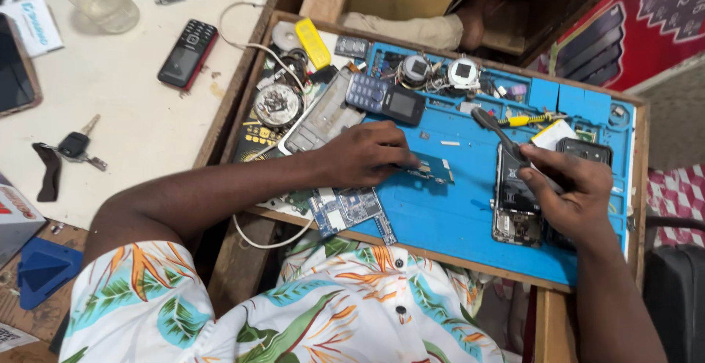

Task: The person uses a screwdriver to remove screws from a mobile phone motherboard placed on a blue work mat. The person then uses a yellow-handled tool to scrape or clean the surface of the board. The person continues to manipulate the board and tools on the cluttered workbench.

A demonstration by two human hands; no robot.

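My left hand [363,156] lies flat on the blue repair mat [455,209], fingers nearly straight and pressed tog., pinning down a small blue-green circuit board [433,167] at mat centre. Not gripping, just holding it flat under the fingertips. My right hand [569,190] is curled shut round a dark-handled tool [496,134], prob. a brush or spudger; its tip end points far-left, up over the mat. Whether the tip touches anything I can't tell.

Just under the right hand, right of the board, lies an opened phone [514,201], back off, dark insides and metal bits showing, long side running near to far. A larger bare board [349,210] sits at the near-left mat edge, partly under my left wrist.

Risks as I judge them: the small board is held by fingertip pressure only, so a tool push could skid it sideways. My left forearm could drag the larger board off the edge. A blue keypad phone [385,98] lies beyond my left hand, close enough to get knocked.
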